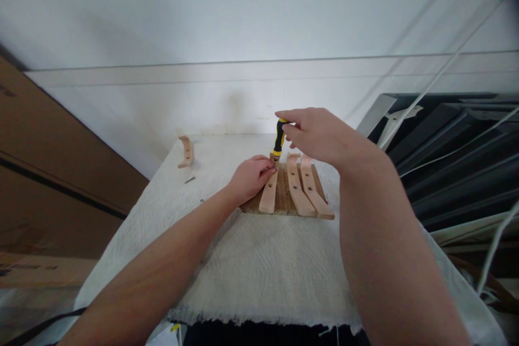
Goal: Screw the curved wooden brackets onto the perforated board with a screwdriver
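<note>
A small dark wooden board (284, 197) lies on a white cloth, with three pale curved wooden slats (302, 189) resting on it. My right hand (320, 135) grips the top of a black and yellow screwdriver (279, 140), held upright with its tip at the far end of the leftmost slat (269, 194). My left hand (249, 177) is closed around that slat's far end, fingers pinched next to the screwdriver tip. What the fingers pinch there is too small to name.
A fourth curved slat (186, 151) lies apart at the cloth's far left, with a small dark screw (189, 179) near it. Cardboard panels (48, 173) lean at the left. Dark metal frames (458, 157) and white cords fill the right. A white wall stands behind.
</note>
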Tool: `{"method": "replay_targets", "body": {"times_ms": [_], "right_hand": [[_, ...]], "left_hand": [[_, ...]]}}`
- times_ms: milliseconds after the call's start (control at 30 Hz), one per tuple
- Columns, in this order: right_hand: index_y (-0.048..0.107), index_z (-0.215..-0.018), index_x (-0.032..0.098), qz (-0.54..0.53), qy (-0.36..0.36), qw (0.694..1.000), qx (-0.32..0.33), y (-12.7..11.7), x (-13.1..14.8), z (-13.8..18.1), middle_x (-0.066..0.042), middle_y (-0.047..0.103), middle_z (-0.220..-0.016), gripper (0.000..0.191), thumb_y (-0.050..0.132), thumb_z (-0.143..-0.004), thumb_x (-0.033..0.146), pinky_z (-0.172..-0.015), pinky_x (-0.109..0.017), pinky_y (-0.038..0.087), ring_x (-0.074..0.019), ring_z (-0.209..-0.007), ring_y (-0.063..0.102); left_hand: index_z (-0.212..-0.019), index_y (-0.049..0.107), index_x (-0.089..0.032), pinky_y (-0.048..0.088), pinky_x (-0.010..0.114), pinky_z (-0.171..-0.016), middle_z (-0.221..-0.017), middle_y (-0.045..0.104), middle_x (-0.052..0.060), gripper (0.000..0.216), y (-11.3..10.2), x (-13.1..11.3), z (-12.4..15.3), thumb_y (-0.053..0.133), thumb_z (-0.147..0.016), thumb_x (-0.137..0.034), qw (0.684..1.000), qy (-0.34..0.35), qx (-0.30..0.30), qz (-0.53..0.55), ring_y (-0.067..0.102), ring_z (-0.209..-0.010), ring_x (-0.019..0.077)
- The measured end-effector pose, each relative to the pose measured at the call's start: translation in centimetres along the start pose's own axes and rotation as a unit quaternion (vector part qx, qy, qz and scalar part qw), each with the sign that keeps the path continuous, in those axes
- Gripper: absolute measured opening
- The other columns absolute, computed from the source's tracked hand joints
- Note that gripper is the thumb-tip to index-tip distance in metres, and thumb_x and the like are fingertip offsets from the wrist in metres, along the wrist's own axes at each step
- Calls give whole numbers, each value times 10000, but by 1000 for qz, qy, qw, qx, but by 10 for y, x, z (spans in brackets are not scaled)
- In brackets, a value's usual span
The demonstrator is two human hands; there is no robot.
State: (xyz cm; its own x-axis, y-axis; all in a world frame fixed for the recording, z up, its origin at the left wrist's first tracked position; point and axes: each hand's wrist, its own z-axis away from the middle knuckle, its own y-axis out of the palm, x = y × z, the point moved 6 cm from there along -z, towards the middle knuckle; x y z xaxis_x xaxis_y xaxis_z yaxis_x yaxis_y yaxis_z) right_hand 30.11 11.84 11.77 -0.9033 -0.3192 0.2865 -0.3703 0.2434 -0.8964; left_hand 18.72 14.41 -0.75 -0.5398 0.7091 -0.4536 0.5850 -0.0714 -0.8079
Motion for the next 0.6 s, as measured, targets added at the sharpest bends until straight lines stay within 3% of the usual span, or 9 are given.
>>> {"method": "replay_targets", "body": {"times_ms": [167,367,467,600], "right_hand": [[714,-948,146,29,49,997,-52,-2,-7,-1,-107,704,-838,288,550,-831,352,-751,-371,458,-245,-814,633],[661,-1169,175,-9,-19,998,-56,9,-2,-5,-90,701,-1064,379,449,-860,227,-871,-374,449,-234,-976,630],[686,-1127,190,-6,-2,999,-33,3,-5,-2,-70,715,-978,368,435,-860,215,-858,-365,455,-225,-947,635],[726,-956,169,28,52,997,-41,-6,-10,0,-91,707,-833,283,528,-831,330,-789,-369,465,-241,-849,634]], "left_hand": [[-873,676,-162,503,326,-876,-992,677,74,221,0,-2,1,480,-914,-256,1000,0,5,-10,627,-939,183],[-856,661,-165,504,320,-845,-966,668,68,231,1,-3,1,469,-922,-276,1000,-3,6,-29,621,-910,180],[-848,658,-168,505,319,-842,-967,668,66,233,1,-2,1,465,-922,-276,999,-6,6,-31,621,-915,179],[-888,663,-172,504,318,-857,-992,667,66,242,1,-1,1,451,-927,-282,1000,-3,2,-29,622,-930,175]]}}
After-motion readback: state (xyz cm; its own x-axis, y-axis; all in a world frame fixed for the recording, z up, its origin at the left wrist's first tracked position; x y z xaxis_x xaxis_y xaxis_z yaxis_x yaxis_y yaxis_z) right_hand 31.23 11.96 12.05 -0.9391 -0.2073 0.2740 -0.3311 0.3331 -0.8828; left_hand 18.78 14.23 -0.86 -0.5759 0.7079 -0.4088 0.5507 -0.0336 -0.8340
